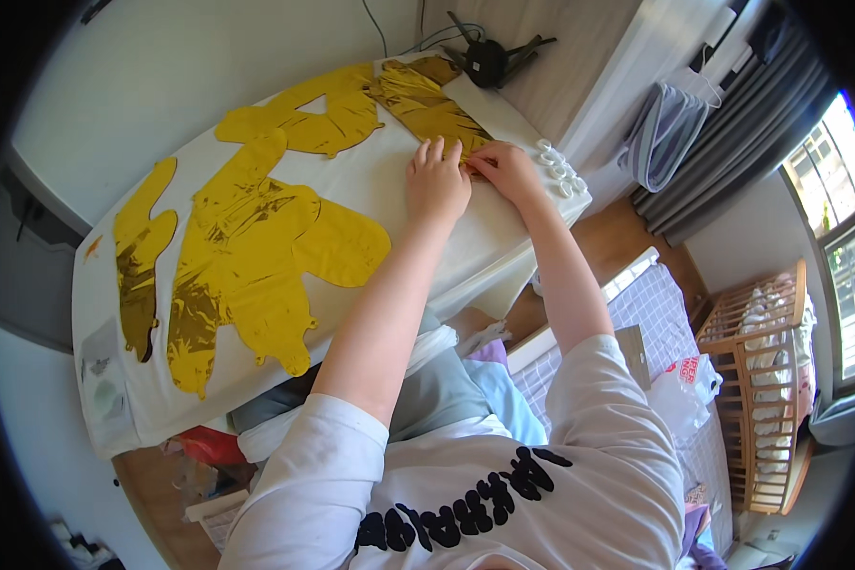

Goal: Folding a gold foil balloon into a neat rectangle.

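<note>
Flat, uninflated gold foil balloons (242, 233) lie spread over a white-covered table. My right hand (505, 169) is closed, its fingertips pinching the near end of a long gold foil balloon (437, 109) toward the table's right side. Beside it, my left hand (437, 180) rests at the same end, its fingers apart and touching the foil. The exact spot between my fingertips is partly hidden. Another gold balloon (318, 109) with a triangular opening lies farther back, and a narrow curved one (142, 252) is at the left.
Several small white ring-shaped rolls (562, 171) stand at the table's right corner. A black router (489, 62) with antennas and cables sits at the back. To the right are a checked bed (655, 309), a plastic bag (682, 389) and a wooden crib (755, 385).
</note>
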The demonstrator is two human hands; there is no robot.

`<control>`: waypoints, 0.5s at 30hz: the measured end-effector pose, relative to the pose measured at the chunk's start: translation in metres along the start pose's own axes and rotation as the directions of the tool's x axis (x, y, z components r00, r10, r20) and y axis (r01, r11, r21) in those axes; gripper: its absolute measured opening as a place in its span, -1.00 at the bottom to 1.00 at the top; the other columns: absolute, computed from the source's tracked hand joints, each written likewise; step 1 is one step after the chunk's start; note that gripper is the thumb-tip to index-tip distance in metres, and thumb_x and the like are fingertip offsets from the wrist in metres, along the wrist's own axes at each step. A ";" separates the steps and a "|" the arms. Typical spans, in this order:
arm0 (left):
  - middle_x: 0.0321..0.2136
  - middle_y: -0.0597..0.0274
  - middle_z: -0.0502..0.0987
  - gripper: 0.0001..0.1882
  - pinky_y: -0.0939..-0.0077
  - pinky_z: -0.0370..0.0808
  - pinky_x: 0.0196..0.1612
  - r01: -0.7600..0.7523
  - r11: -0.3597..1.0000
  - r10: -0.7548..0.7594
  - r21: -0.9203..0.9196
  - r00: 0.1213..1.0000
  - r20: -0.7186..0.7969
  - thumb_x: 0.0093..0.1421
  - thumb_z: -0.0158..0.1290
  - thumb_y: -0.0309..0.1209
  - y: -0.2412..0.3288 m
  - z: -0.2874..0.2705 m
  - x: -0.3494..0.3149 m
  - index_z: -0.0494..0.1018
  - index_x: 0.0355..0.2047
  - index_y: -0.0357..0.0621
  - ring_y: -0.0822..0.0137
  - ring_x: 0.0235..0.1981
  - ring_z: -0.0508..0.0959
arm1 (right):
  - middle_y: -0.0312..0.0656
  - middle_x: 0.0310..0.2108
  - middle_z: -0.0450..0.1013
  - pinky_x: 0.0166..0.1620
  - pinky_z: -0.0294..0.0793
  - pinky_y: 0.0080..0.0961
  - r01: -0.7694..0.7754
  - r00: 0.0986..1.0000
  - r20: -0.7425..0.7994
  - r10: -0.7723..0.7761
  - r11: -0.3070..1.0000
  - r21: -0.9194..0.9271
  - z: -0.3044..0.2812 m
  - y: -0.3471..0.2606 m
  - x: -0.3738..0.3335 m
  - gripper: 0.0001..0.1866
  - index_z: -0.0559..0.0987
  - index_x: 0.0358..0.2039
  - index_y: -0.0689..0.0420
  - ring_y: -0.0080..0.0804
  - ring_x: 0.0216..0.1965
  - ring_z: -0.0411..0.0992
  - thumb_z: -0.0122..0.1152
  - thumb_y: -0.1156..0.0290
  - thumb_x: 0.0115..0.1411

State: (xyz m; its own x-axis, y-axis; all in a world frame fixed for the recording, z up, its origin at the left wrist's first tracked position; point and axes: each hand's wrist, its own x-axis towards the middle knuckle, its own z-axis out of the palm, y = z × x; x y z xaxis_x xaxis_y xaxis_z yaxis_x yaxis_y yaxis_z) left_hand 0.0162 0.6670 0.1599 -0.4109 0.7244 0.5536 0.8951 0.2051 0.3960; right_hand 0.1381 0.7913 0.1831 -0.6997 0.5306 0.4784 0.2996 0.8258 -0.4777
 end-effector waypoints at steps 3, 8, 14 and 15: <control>0.30 0.04 0.41 -0.44 0.01 0.26 0.36 0.020 0.999 -0.019 -0.032 0.999 0.025 0.26 0.18 -0.21 0.000 -0.005 0.000 0.43 0.26 -0.02 0.00 0.38 0.29 | -0.05 -0.28 0.65 -0.12 0.55 -0.24 -0.176 0.983 0.051 0.176 0.984 -0.010 -0.002 -0.001 0.007 -0.72 0.76 -0.23 0.10 -0.02 -0.25 0.58 0.36 0.16 0.21; 0.25 0.04 0.44 -0.39 0.01 0.31 0.33 0.032 0.999 -0.032 -0.025 0.999 -0.007 0.23 0.24 -0.15 0.000 -0.009 -0.001 0.39 0.23 -0.07 0.01 0.35 0.32 | -0.09 -0.36 0.65 -0.16 0.54 -0.34 -0.283 0.954 0.109 0.277 0.958 0.043 -0.002 0.007 0.032 -0.68 0.73 -0.20 0.18 -0.28 -0.33 0.58 0.29 0.15 0.34; 0.25 0.02 0.42 -0.46 0.08 0.25 0.38 0.010 0.999 -0.010 -0.033 1.000 0.015 0.26 0.21 -0.17 0.012 -0.003 0.006 0.44 0.18 -0.12 0.00 0.35 0.31 | 0.07 -0.16 0.63 0.00 0.51 -0.29 -0.362 0.932 0.058 0.357 0.927 0.099 -0.001 0.037 0.047 -0.55 0.66 -0.02 0.15 -0.02 -0.10 0.58 0.20 0.01 0.37; 0.25 0.02 0.43 -0.51 0.08 0.23 0.40 -0.006 1.000 0.006 -0.003 1.000 0.029 0.28 0.19 -0.17 0.005 -0.002 0.004 0.49 0.15 -0.13 0.01 0.36 0.31 | 0.08 -0.09 0.61 0.05 0.49 -0.31 -0.363 0.931 0.094 0.353 0.923 0.127 0.003 0.024 0.046 -0.50 0.61 0.07 0.15 -0.03 -0.04 0.57 0.18 -0.01 0.38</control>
State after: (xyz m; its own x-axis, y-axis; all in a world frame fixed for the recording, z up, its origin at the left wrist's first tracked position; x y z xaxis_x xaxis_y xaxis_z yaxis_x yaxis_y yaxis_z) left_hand 0.0182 0.6693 0.1657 -0.4002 0.7444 0.5345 0.8970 0.1987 0.3949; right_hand 0.1112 0.8349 0.1920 -0.6067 0.7675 0.2069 0.4483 0.5454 -0.7082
